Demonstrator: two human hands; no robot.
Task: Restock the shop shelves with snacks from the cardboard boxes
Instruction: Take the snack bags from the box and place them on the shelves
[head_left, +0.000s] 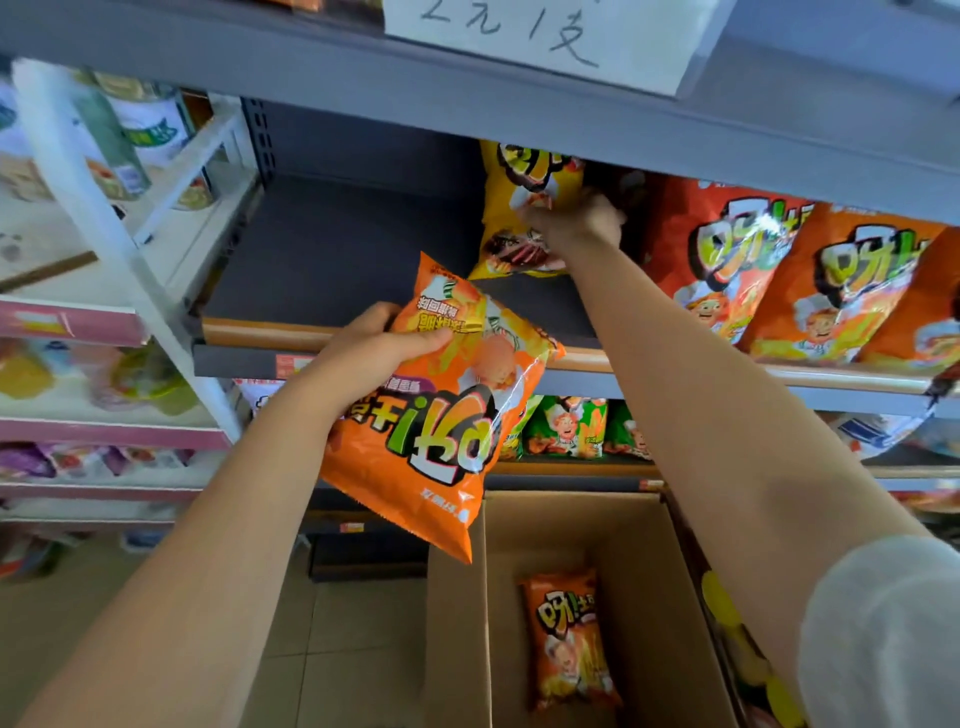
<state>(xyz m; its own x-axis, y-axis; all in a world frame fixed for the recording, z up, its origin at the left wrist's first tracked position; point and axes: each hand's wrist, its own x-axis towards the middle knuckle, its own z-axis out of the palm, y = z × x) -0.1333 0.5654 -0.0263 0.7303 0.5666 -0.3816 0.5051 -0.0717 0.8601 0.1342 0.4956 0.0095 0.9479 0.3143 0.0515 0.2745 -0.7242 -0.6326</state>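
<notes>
**Head view: two bags on the go, one shelf gap to fill**

Head camera looks up along both arms at the dark shelf (332, 260), and it's busy. The right hand (576, 221) is deep in by the back panel, fingers curled onto the yellow bag (524, 208), which stands at the left end of the row, just beside the red and orange bags (779, 275) lined up towards the right edge. Exactly how tight that grip is, I cannot tell; the hand is blurred and partly hides the bag.

Meanwhile the left hand (374, 353) holds an orange bag (441, 410) upside down, thumb across its front and fingers behind, hanging in front of the shelf's front lip, above the cardboard box (457, 623). One more orange bag (569, 639) lies on the bottom of that box.

Now the risks, as I read them. The yellow bag stands on its lower edge with open shelf to its left and nothing there to prop it; if the right hand lets go while it leans, it may well flop flat or slide towards the front lip. The arm also passes close by the neighbouring bags, so pulling out carelessly could drag them forward off the edge. The left grip sits at one end of a puffy, slick bag, so it could swing or slip and drop, likely into the box or onto the floor. And going in upside down would leave its print the wrong way up.
</notes>
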